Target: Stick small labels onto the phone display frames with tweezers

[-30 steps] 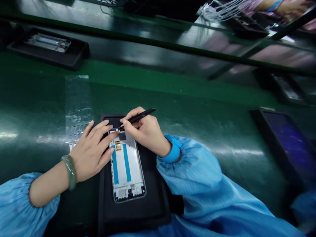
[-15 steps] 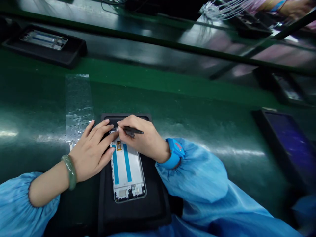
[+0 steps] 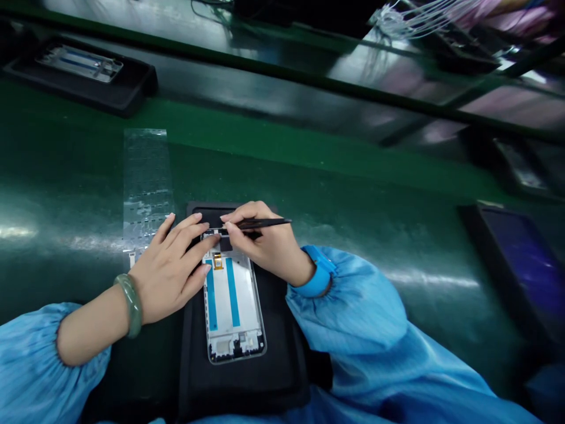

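Note:
A phone frame point(image 3: 245, 294) with two blue strips and a small orange flex cable point(image 3: 218, 261) lies on a black tray point(image 3: 282, 365). My left hand point(image 3: 170, 274) is spread over the frame's upper left, fingers apart, its index fingertip touching near the top edge. Black tweezers point(image 3: 269, 222) are pinched in my right hand point(image 3: 267, 241), held nearly level over the frame's top end. Their tips are too small to make out against my fingers. Beside my left fingers lies a clear plastic sheet point(image 3: 147, 171) with rows of small marks.
Another phone frame point(image 3: 82, 63) sits in a black tray point(image 3: 136, 88) at the far left. Trays with phone parts stand at the right, one with a dark bluish panel point(image 3: 516, 253). White cables point(image 3: 410, 20) and a person's pink sleeve point(image 3: 512, 20) are behind the rail.
The tweezers in my right hand have swung from pointing down to nearly level. A dark square on the frame's upper part now shows. The view has shifted slightly.

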Motion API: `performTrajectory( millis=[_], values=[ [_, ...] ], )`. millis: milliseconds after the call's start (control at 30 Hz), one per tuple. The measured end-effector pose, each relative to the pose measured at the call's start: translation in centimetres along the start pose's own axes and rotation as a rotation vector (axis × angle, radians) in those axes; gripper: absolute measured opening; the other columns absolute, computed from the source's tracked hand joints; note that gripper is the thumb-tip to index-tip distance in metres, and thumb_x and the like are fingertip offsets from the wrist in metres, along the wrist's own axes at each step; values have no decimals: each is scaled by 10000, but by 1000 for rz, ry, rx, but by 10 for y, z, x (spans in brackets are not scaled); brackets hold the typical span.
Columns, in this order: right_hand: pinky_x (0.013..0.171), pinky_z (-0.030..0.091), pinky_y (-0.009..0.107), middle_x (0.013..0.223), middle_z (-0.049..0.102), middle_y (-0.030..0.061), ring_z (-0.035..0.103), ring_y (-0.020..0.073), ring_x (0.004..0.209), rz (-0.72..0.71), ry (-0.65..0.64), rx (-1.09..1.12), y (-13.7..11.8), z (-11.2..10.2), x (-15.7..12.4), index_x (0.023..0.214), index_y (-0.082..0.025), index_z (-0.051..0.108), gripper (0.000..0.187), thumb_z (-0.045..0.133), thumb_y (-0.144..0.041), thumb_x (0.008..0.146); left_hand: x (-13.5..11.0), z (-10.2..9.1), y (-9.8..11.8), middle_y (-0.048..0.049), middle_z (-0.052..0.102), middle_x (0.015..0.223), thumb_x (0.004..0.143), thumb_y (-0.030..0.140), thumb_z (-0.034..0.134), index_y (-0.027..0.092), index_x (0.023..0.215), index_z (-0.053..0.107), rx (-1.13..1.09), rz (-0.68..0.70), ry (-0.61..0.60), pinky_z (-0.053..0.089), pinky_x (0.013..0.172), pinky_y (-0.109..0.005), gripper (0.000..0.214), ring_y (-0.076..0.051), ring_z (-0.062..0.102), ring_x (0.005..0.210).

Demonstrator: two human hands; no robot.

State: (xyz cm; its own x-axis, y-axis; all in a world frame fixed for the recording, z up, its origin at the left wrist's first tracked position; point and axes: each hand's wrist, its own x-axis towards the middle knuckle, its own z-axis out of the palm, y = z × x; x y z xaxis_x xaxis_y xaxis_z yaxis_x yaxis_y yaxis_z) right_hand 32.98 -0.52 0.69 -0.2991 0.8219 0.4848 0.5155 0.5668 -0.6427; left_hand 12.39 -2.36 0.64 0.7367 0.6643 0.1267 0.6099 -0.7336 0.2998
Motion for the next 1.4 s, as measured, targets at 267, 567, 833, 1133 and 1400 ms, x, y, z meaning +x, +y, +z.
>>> performTrajectory(
  millis=[267,567,833,1133,1400],
  values=[
    [695,515,239,831,633,31,620,124,783,-95,-11,-25,0,3,-1,876,-185,507,107,559,-116,813,1,-2,1,-144,446,1291,921,255,351,132,1298,428,-5,-16,-10,189,1099,-547,404,-287,256,1334],
    [725,519,286,815,614,58,600,162,816,-201,-192,-97,-13,-4,0,793,-164,501,123,484,-46,823,0,2,0,-145,445,1293,921,252,354,143,1308,410,-10,1,-2,194,1089,-566,407,-286,247,1338],
    [684,511,283,824,599,60,594,159,780,-59,-189,-160,-18,-3,8,836,-169,495,50,482,-130,865,0,2,1,-145,438,1305,930,276,345,142,1315,406,-26,2,4,191,1089,-572,412,-284,231,1345],
    [648,509,247,826,592,30,603,131,738,54,-87,-45,-2,-2,7,834,-176,512,45,557,-173,834,1,2,0,-148,437,1312,924,261,351,136,1308,418,-6,9,7,209,1081,-570,409,-290,251,1334],
    [529,496,222,799,599,15,599,104,615,305,-95,228,10,-5,5,867,-181,517,111,572,-274,842,1,1,0,-152,432,1315,920,254,355,135,1308,420,-11,9,12,207,1079,-573,410,-294,261,1330]
  ],
)
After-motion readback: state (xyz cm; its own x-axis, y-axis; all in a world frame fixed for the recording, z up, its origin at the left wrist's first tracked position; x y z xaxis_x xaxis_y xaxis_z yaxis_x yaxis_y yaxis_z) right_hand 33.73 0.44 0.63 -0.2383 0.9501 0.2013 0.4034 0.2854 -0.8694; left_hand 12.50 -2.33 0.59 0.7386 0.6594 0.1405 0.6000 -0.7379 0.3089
